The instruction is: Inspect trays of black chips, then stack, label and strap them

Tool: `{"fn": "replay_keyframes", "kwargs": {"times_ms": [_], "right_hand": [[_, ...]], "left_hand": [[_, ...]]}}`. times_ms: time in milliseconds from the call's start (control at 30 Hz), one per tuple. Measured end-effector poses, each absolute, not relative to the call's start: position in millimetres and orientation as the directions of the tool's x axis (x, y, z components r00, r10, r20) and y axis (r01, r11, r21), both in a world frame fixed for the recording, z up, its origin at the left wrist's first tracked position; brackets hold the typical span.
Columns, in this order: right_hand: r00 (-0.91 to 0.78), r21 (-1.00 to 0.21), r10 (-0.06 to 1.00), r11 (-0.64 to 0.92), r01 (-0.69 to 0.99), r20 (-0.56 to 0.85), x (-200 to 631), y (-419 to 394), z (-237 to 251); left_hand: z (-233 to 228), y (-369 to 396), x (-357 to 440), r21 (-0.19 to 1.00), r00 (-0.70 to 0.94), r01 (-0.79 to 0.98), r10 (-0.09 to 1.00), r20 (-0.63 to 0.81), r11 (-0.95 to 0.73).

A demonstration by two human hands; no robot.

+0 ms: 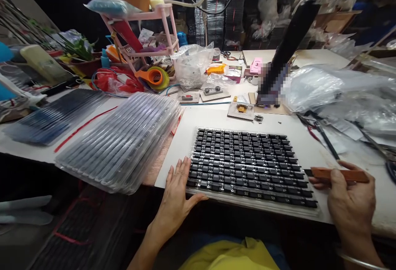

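In front of me on the white table lies a clear plastic tray (247, 198) filled with rows of small black electronic parts (241, 158). My left hand (177, 191) rests at the tray's left edge, fingers stretched out and thumb along the near corner. Beyond the tray's right edge, my right hand (349, 198) is closed around a flat reddish-brown strip, like a wooden handle (340, 174). A dark, thin end of it points toward the tray. What this tool is exactly does not show.
Stacked clear plastic trays (120, 138) stand to the left, with a red strap (83, 130) beside them. A pink rack (167, 27), an orange tape dispenser (154, 76) and plastic bags (192, 66) sit behind. A black arm (293, 35) reaches down at the back right, near a large plastic bag (318, 86).
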State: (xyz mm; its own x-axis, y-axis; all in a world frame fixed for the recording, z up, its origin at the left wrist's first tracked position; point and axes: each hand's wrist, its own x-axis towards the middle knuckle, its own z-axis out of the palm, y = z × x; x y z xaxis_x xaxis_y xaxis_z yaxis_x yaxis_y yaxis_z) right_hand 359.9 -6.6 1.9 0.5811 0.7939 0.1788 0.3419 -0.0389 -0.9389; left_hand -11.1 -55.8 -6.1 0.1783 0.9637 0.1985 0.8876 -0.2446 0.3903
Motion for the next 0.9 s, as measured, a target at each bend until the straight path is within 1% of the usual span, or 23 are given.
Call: {"fn": "replay_keyframes", "kwargs": {"times_ms": [200,333,433,667,900], "right_hand": [[0.587,-0.932,0.786,-0.039,0.361,0.194,354.3,-0.8,1.5],[0.545,-0.963,0.822,0.013,0.269,0.163,353.8,3.5,-1.1],[0.533,-0.973,0.830,0.052,0.223,0.166,354.7,3.2,-4.5],[0.566,-0.954,0.787,0.093,0.285,0.246,355.4,-0.4,-9.3],[0.607,-0.940,0.745,0.081,0.330,0.277,353.0,-4.6,-3.8]], "left_hand": [[-12.5,-53.1,-10.8,0.357,0.181,0.899,0.957,0.225,-0.254],[-12.6,-50.4,-11.6,0.356,0.164,0.901,0.954,0.250,-0.247],[-11.5,-49.4,-9.4,0.346,0.144,0.910,0.956,0.254,-0.229],[-12.7,-49.4,-4.3,0.255,0.161,0.939,0.952,0.259,-0.229],[-14.8,-50.0,-3.9,0.203,0.172,0.952,0.948,0.267,-0.230]]}}
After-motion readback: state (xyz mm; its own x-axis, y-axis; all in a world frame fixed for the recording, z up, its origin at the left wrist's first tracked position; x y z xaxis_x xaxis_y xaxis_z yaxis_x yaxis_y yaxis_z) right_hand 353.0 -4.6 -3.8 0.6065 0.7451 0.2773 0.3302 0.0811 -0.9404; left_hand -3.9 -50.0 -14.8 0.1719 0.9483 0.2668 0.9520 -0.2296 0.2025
